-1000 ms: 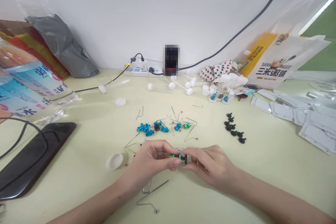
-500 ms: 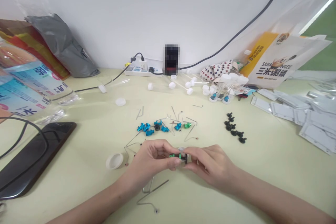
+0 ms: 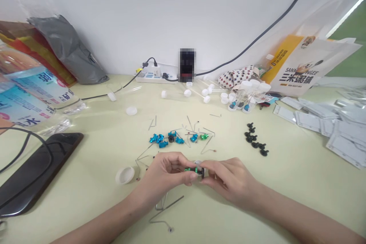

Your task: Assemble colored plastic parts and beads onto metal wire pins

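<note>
A small green metal fitting [image 3: 187, 169] is pinched between the thumb and fingers of my left hand [image 3: 168, 169]. My right hand [image 3: 228, 179] grips the round rim of a black flanged plug [image 3: 203, 172], whose stem meets the green fitting end on. How deep the stem sits in it I cannot tell. Just behind my fingertips shows part of a white cap [image 3: 198, 162]. Beyond my hands lie several blue fittings [image 3: 162, 144], another green fitting [image 3: 204, 136], a black ring-like part [image 3: 170, 138] and thin bent metal rods [image 3: 206, 145].
Several black plugs [image 3: 254, 145] lie to the right, with white plates [image 3: 310, 122] farther right. Clear tubes with white caps [image 3: 247, 91] stand at the back. A dark phone-like slab [image 3: 42, 171], water bottles [image 3: 37, 87] and a white cap [image 3: 125, 175] are on the left.
</note>
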{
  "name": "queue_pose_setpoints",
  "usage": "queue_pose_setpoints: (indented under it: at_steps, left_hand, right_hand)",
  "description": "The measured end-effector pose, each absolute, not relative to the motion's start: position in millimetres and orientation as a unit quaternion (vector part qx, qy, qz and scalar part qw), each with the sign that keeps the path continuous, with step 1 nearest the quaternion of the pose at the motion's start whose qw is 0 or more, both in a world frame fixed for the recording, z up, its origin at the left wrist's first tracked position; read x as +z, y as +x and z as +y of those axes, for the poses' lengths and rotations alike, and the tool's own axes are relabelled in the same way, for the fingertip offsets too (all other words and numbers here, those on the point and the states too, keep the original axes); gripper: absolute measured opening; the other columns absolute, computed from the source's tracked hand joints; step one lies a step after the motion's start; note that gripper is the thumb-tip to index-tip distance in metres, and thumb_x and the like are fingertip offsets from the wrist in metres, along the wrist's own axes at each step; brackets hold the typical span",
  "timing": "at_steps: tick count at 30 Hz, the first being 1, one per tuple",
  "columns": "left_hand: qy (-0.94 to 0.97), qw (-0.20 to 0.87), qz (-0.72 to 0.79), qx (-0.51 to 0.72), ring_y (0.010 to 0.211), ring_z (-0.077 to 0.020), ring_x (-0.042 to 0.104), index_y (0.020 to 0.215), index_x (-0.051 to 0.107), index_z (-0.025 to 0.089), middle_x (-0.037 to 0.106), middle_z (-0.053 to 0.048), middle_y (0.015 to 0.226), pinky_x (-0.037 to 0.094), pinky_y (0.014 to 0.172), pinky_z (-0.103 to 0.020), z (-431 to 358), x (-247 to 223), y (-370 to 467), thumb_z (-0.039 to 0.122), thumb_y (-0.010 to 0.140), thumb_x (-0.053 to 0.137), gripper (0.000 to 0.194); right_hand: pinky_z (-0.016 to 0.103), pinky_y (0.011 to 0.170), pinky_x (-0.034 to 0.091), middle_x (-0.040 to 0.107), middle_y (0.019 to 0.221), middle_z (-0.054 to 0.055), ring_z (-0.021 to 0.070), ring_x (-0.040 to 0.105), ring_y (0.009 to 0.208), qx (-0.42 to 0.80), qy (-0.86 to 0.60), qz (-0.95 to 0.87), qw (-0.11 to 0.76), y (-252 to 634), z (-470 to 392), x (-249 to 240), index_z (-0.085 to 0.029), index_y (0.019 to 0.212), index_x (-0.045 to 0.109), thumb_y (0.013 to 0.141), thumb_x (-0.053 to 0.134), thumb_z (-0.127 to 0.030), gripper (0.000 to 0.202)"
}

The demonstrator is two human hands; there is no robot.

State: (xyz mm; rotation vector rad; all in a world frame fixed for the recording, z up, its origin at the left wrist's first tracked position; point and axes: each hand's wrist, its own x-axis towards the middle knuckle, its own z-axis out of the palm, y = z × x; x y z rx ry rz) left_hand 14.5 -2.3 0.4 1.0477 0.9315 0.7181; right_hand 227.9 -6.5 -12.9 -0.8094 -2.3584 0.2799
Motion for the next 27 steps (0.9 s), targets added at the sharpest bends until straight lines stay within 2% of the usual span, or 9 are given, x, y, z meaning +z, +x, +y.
queue_pose_setpoints:
  at_steps: [8, 16, 21, 27]
  left_hand:
    - [0.476, 0.701, 0.422, 0.323, 0.064, -0.0092, 0.058, 0.08, 0.068, 0.013, 0.069, -0.003, 0.074, 0.05, 0.066, -0.023, -1.9, -0.1, 14.9, 0.023, 0.071, 0.074, 0.015]
    - [0.478, 0.701, 0.422, 0.32, 0.065, -0.0097, 0.058, 0.081, 0.067, 0.013, 0.069, -0.004, 0.075, 0.05, 0.066, -0.023, -1.9, -0.6, 15.1, 0.023, 0.071, 0.074, 0.016]
    - [0.481, 0.699, 0.423, 0.318, 0.065, -0.0102, 0.058, 0.08, 0.067, 0.013, 0.069, -0.003, 0.073, 0.05, 0.066, -0.024, -2.5, -0.5, 14.8, 0.025, 0.071, 0.074, 0.016]
    - [0.476, 0.7, 0.429, 0.315, 0.062, -0.0092, 0.058, 0.079, 0.068, 0.013, 0.068, -0.002, 0.07, 0.049, 0.064, -0.022, -1.7, 2.0, 15.5, 0.023, 0.07, 0.075, 0.015]
  right_hand:
    - [0.021, 0.052, 0.04, 0.069, 0.084, 0.001, 0.0095, 0.059, 0.059, 0.103, -0.305, -0.897, 0.304, 229.2, -5.9, -14.4, -0.015, 0.109, 0.052, 0.09, 0.051, -0.022, 0.02]
    - [0.021, 0.05, 0.039, 0.068, 0.077, 0.001, 0.0095, 0.059, 0.056, 0.116, -0.311, -0.894, 0.301, 229.1, -6.2, -15.8, -0.015, 0.111, 0.052, 0.09, 0.053, -0.027, 0.023]
    - [0.021, 0.054, 0.042, 0.069, 0.086, 0.002, 0.0102, 0.06, 0.062, 0.114, -0.305, -0.897, 0.298, 228.9, -5.7, -17.5, -0.016, 0.111, 0.051, 0.089, 0.053, -0.022, 0.023]
    - [0.021, 0.056, 0.045, 0.069, 0.086, 0.003, 0.0111, 0.063, 0.064, 0.104, -0.303, -0.898, 0.302, 229.2, -4.8, -16.3, -0.015, 0.111, 0.052, 0.09, 0.053, -0.022, 0.022]
